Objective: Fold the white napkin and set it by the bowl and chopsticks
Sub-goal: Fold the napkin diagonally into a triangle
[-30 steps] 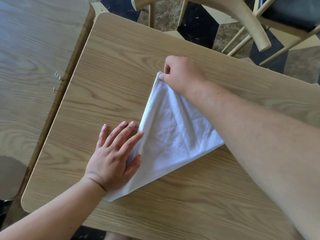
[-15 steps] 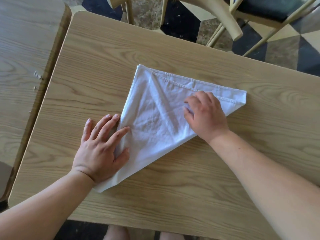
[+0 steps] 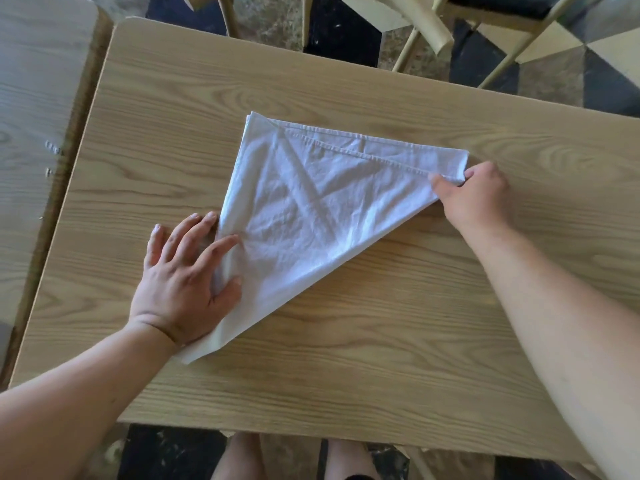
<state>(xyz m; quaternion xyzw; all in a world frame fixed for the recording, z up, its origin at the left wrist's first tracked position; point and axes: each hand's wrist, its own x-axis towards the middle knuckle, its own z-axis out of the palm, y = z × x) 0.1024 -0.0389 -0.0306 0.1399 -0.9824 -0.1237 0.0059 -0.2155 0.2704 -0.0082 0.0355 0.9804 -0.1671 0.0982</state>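
The white napkin (image 3: 311, 209) lies folded into a triangle on the wooden table (image 3: 346, 358), with hemmed edges along its far side. My left hand (image 3: 183, 275) rests flat with spread fingers on the napkin's near-left corner, pinning it down. My right hand (image 3: 474, 195) pinches the napkin's right corner between thumb and fingers. No bowl or chopsticks appear in view.
A second wooden table (image 3: 34, 116) abuts on the left with a narrow gap between. Wooden chairs (image 3: 433, 29) stand beyond the far edge over a patterned floor. My knees (image 3: 242, 459) show below the near edge.
My right hand carried the napkin's corner from the top over to the right, pressed the middle flat, then slid out to the right corner and pinched it. My left hand stayed put.
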